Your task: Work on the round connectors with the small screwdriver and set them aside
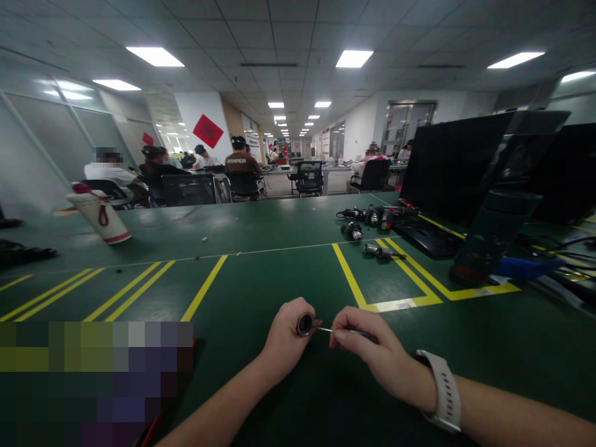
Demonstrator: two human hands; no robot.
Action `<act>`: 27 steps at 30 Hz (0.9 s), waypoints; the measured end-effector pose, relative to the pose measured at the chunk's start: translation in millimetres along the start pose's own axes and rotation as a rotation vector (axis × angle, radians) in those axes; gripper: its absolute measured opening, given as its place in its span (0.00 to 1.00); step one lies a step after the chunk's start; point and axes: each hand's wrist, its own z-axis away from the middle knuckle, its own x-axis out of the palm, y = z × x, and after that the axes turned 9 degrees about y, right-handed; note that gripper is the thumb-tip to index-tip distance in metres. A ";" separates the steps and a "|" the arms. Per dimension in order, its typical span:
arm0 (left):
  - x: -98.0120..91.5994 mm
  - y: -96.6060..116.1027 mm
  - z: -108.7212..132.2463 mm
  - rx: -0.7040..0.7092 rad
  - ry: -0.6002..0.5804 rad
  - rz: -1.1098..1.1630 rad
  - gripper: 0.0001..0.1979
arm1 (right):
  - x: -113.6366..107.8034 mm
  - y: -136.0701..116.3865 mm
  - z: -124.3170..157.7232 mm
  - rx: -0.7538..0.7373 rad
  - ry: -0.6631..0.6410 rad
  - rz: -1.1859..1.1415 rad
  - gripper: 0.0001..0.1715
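Observation:
My left hand [287, 338] is closed around a round metal connector shell [305, 325], whose dark open end faces me. In my right hand [367, 335] is a slim tool that looks like a small screwdriver [370, 336], pinched between thumb and fingers. Its thin bright shaft points left at the side of the shell, next to my left fingertips. Whether the tip touches the shell I cannot tell. Both hands are just above the green table [279, 267].
Several dark and metallic connectors [354, 231] lie at the back right, with two metal cylindrical pieces [379, 251] nearer. A dark bottle [496, 236] stands before a black monitor [456, 167]. A white cup [100, 214] is at the left. Other people sit at desks beyond.

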 end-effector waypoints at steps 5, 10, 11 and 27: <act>-2.0 -0.4 -0.4 -0.009 0.006 0.024 0.08 | 2.7 12.6 -5.8 0.106 0.033 -0.191 0.08; -2.5 0.2 -0.9 -0.017 0.003 0.036 0.08 | 5.8 14.5 -6.9 0.132 0.070 -0.244 0.07; -2.3 -0.2 -0.9 -0.018 0.001 0.033 0.08 | 5.6 13.4 -6.7 0.125 0.074 -0.239 0.07; -0.6 -6.0 0.0 -0.032 0.031 -0.023 0.09 | 7.1 16.0 -4.9 0.127 0.064 -0.230 0.07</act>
